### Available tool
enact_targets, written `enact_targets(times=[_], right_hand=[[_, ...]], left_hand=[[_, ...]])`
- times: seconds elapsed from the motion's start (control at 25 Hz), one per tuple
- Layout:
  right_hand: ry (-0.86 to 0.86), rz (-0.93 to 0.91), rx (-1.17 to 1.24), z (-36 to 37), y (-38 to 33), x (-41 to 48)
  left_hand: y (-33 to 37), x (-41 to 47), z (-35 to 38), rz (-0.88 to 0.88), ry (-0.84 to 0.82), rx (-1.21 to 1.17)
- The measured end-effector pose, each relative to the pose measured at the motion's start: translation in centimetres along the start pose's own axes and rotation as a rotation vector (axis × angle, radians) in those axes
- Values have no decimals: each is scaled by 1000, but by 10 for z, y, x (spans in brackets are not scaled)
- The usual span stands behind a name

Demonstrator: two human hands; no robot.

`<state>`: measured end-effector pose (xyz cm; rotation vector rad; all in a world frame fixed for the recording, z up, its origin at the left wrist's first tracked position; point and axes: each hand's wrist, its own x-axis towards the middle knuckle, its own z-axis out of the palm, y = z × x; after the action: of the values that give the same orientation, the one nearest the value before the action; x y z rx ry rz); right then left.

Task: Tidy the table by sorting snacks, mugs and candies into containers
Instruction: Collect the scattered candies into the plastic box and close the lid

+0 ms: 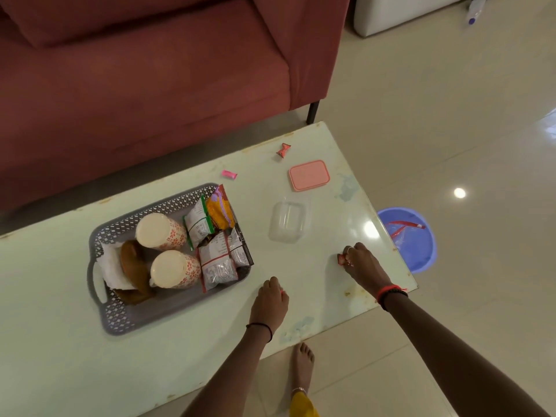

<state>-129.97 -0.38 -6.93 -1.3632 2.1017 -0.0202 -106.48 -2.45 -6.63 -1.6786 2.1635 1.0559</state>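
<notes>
Candy round-up at the table's right end: my right hand (358, 261) pinches a small red-wrapped candy (341, 259) between thumb and fingertips, low against the pale glossy tabletop (331, 302). The clear rectangular plastic tub (287, 221) has its lid off and looks empty. It lies ahead and to the left of that pinch, its long side running away from me, and the flat pink rectangular lid (309, 175) sits beyond it.

My left hand (269, 299) rests nearer me and left of the pinch, fingers curled round what I take for a small pink sweet (282, 291) (only a sliver shows). Both hands stand about equally near the tub, so I judge the drop calls for a short carry forward and left.

A red bow-twisted candy (282, 151) and a bright pink wrapped candy (229, 174) wait well ahead, past the tub. Far left of the grip, the grey perforated plastic basket (99, 236) holds mugs and snack packets.
</notes>
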Motion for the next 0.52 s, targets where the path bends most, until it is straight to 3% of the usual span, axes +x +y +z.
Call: enact_targets(times=[0.24,0.4,0.52], right_hand=[[-57,102,162,-1,-12,15],[-22,222,272,5,-12,15],[-38,213,281,17,-15,9]], left_hand=[[39,44,-57,-29,130,-405],[48,71,-85,-41,196,-434],[53,88,-98,-52,203,-413]])
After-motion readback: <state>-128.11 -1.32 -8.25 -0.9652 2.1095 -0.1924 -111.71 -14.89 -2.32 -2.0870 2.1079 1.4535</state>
